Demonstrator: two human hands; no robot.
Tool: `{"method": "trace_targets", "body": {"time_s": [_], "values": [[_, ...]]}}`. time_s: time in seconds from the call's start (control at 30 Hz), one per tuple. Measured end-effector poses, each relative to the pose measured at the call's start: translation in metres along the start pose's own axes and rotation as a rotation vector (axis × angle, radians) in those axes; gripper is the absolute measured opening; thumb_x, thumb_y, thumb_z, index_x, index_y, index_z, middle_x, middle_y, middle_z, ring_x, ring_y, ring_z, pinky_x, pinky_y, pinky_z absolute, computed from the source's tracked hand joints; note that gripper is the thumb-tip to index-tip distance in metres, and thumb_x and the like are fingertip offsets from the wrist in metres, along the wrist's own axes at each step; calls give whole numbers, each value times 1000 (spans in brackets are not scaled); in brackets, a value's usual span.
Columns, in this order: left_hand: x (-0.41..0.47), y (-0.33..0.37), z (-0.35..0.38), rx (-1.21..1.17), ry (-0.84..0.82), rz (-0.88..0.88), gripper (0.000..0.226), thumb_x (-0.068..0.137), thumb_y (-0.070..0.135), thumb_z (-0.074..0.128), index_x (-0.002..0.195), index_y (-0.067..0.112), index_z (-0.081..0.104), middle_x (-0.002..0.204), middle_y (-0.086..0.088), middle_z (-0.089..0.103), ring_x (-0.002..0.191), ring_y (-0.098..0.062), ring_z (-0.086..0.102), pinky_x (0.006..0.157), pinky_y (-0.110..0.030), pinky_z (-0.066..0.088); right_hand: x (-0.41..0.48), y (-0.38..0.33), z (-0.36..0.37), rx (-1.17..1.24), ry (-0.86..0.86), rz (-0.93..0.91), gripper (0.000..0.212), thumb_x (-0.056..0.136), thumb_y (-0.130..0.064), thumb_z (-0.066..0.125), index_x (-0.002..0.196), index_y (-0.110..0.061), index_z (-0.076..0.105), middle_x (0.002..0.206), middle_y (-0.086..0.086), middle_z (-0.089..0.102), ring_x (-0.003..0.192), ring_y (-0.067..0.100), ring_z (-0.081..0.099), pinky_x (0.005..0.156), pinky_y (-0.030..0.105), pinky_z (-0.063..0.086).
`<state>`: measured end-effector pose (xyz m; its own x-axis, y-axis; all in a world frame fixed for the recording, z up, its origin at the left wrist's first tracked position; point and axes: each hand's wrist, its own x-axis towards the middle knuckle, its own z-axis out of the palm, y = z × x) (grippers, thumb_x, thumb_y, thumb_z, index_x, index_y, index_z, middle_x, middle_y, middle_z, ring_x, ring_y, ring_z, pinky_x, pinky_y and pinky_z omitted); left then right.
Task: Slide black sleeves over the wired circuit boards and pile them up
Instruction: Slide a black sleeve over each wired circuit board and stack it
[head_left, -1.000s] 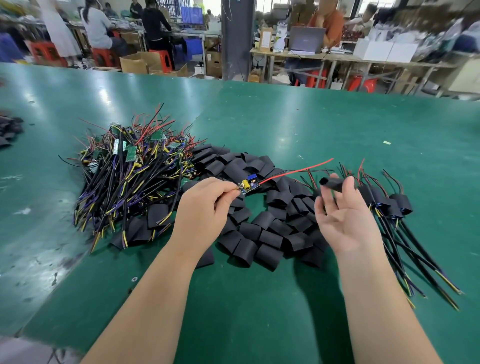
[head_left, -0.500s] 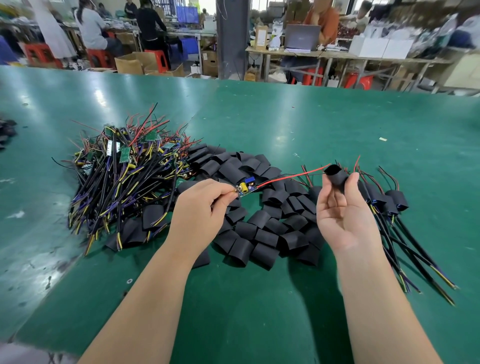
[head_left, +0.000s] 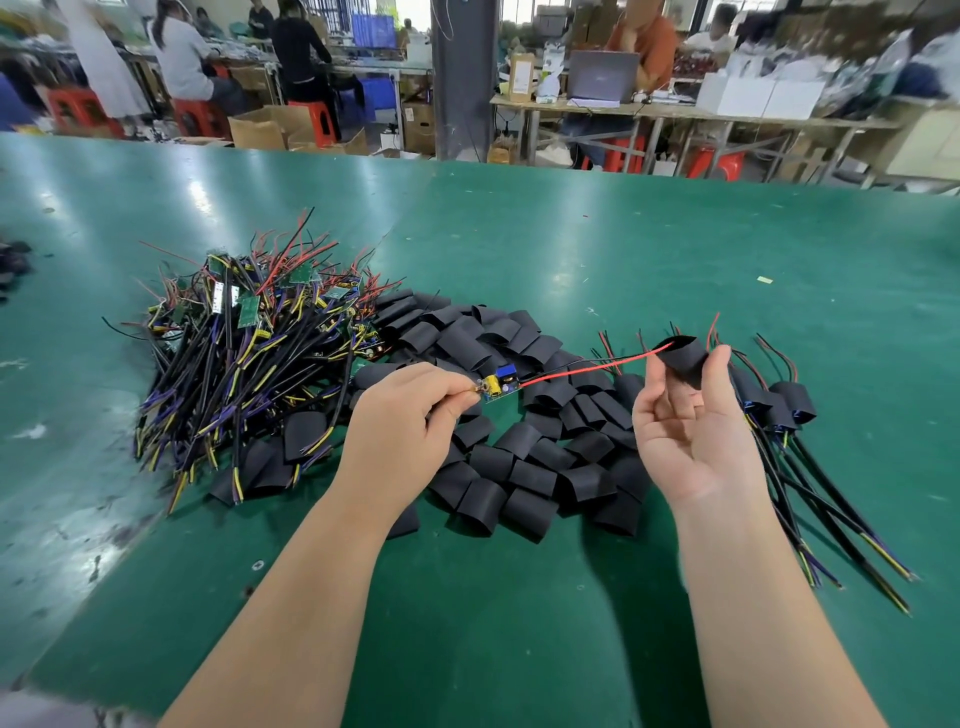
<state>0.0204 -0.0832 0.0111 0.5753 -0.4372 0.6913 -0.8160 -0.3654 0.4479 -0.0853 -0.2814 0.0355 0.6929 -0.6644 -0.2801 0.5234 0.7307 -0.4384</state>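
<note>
My left hand (head_left: 405, 415) pinches a small circuit board (head_left: 501, 383) with blue and yellow parts above the table. Its red wire (head_left: 587, 368) runs right, and its tip sits at the mouth of a black sleeve (head_left: 684, 356). My right hand (head_left: 691, 431), palm up, pinches that sleeve between thumb and fingers. A heap of unsleeved wired boards (head_left: 244, 353) lies at the left. Loose black sleeves (head_left: 519, 457) are spread in the middle under my hands. Sleeved boards (head_left: 784, 410) with long black cables are piled at the right.
The work lies on a wide green table (head_left: 571, 249). A few dark pieces (head_left: 13, 260) sit at its far left edge. Beyond the table are other benches, red stools, cardboard boxes, a pillar and several people.
My right hand has raised the sleeve and brought it to the red wire's tip, which now sits at the sleeve's mouth. My left hand keeps its pinch on the board.
</note>
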Motion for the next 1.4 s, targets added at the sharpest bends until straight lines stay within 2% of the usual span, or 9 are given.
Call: {"method": "trace_targets", "body": {"time_s": [0.17, 0.3, 0.47, 0.67, 0.77, 0.87, 1.03, 1.17, 1.4], "values": [[0, 1, 0, 19, -36, 6, 3, 83, 6, 70, 86, 6, 72, 80, 1, 68, 75, -14, 61, 70, -20, 45, 1, 0, 0, -115, -138, -30, 15, 72, -30, 72, 77, -16, 72, 86, 0, 69, 72, 10, 60, 62, 15, 45], [0, 3, 2, 19, -45, 11, 3, 83, 5, 71, 86, 5, 73, 81, 0, 69, 75, -17, 62, 70, -24, 47, 0, 4, 4, -217, -236, -12, 28, 73, -26, 67, 98, -16, 59, 100, 1, 73, 69, 6, 53, 61, 12, 42], [0, 4, 2, -3, -35, 11, 5, 84, 7, 69, 86, 5, 73, 81, -1, 69, 75, -16, 61, 71, -19, 45, -4, 21, 7, -291, -300, -16, 20, 70, -18, 66, 88, -17, 57, 101, 6, 73, 70, 6, 56, 62, 13, 46], [0, 8, 3, -44, -19, 23, 6, 84, 8, 69, 86, 4, 73, 81, -1, 69, 76, -17, 63, 71, -29, 50, -11, 37, 9, -353, -394, 20, 21, 69, -11, 66, 80, -14, 49, 109, 25, 55, 79, 5, 66, 61, 12, 46], [0, 12, 2, -64, -11, 24, 9, 83, 10, 67, 85, 3, 73, 80, -2, 69, 75, -18, 63, 70, -32, 51, -11, 39, 8, -407, -417, 27, 33, 70, -14, 67, 99, -11, 51, 112, 20, 42, 100, 14, 64, 69, 17, 51], [0, 12, 1, -64, -3, 25, 7, 82, 8, 68, 86, 3, 73, 80, -2, 69, 76, -19, 63, 71, -32, 51, -11, 40, 7, -388, -426, 29, 36, 73, -12, 65, 106, -7, 54, 113, 26, 47, 118, 27, 59, 80, 25, 56], [0, 13, 1, -44, -20, 40, 9, 82, 9, 68, 86, 3, 73, 80, -3, 69, 76, -19, 62, 72, -26, 49, -12, 42, 5, -411, -417, -5, 18, 72, -11, 67, 87, -10, 57, 91, 11, 68, 85, 18, 71, 74, 28, 56], [-1, 12, 1, -18, -17, 59, 8, 82, 9, 68, 85, 3, 73, 79, -3, 68, 74, -19, 61, 72, -23, 47, -14, 43, 6, -571, -419, -96, 32, 66, -14, 70, 92, -11, 52, 69, -2, 69, 71, 13, 70, 65, 25, 56], [-2, 11, 2, 49, -21, 101, 7, 81, 7, 67, 83, 3, 73, 75, -4, 67, 71, -24, 60, 67, -32, 47, -18, 47, 5, -766, -428, -157, 49, 55, -25, 81, 93, -8, 55, 88, 26, 67, 79, 28, 68, 66, 29, 55]]}}
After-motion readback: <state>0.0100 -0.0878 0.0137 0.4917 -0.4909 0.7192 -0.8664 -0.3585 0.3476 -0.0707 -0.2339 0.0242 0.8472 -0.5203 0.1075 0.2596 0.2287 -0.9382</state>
